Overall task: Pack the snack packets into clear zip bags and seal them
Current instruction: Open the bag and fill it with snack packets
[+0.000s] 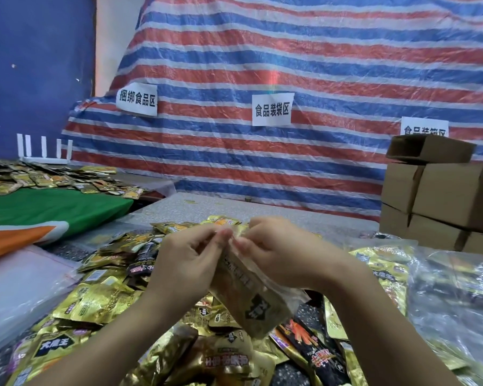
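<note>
Both hands pinch the top edge of a clear zip bag (pixel 251 299), the left hand (pixel 184 260) and the right hand (pixel 279 252) close together. The thin, crinkly bag hangs above the speckled counter (pixel 207 204) with gold packets inside. Shiny gold snack packets (pixel 95 302) lie piled below. Brown cardboard boxes (pixel 441 201) stand stacked at the right.

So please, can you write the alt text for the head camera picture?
Both hands, left hand and right hand, pinch the top edge of a clear zip bag holding snack packets, above a table covered with loose gold snack packets. Cardboard boxes stand at the right.
</note>
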`<state>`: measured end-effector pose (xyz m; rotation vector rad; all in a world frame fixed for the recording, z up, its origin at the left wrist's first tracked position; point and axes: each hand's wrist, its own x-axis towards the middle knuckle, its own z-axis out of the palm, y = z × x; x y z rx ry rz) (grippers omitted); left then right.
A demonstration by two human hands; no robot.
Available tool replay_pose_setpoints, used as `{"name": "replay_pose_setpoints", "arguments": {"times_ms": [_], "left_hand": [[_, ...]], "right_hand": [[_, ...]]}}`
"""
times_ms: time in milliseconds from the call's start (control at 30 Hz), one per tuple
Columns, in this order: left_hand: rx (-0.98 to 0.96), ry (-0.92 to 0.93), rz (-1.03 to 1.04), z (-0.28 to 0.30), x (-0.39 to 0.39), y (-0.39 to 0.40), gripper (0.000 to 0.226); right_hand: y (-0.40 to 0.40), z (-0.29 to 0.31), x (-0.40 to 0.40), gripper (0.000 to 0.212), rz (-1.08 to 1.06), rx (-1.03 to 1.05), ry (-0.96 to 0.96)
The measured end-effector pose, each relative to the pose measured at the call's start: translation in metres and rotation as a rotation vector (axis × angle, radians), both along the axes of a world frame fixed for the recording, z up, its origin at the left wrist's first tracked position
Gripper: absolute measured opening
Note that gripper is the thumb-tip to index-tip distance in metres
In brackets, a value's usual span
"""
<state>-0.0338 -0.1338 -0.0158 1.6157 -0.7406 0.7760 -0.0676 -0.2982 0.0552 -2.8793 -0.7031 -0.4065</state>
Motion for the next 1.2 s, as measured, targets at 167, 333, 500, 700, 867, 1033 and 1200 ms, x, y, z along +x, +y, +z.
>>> {"name": "replay_pose_setpoints", "arguments": {"times_ms": [167, 333, 500, 700, 867, 1033, 1200], "left_hand": [[0.039, -0.075, 0.082, 0.027, 0.009, -0.002, 0.027], [-0.023, -0.056, 0.145, 0.052, 0.019, 0.001, 0.033], [-0.086, -0.042, 0.073, 0.056, 0.025, 0.004, 0.03], [-0.216, 0.058, -0.022, 0.043, 0.03, -0.001, 0.026], [-0.294, 0.132, -0.02, 0.024, 0.035, 0.0, 0.029], [-0.318, 0.199, -0.043, 0.011, 0.036, 0.006, 0.033], [-0.352, 0.279, -0.076, 0.01, 0.035, 0.012, 0.028]], "right_hand": [[-0.016, 0.008, -0.006, 0.034, 0.027, 0.173, 0.221], [-0.034, 0.01, -0.001, 0.023, -0.104, 0.084, 0.025], [-0.041, 0.016, 0.0, 0.039, -0.071, 0.263, -0.3], [-0.034, 0.014, 0.0, 0.026, -0.122, 0.262, -0.378], [-0.008, 0.017, -0.01, 0.018, -0.05, 0.218, -0.613], [0.021, 0.015, -0.033, 0.02, 0.219, 0.149, -0.172], [0.032, -0.006, -0.021, 0.015, 0.196, -0.077, 0.114]]}}
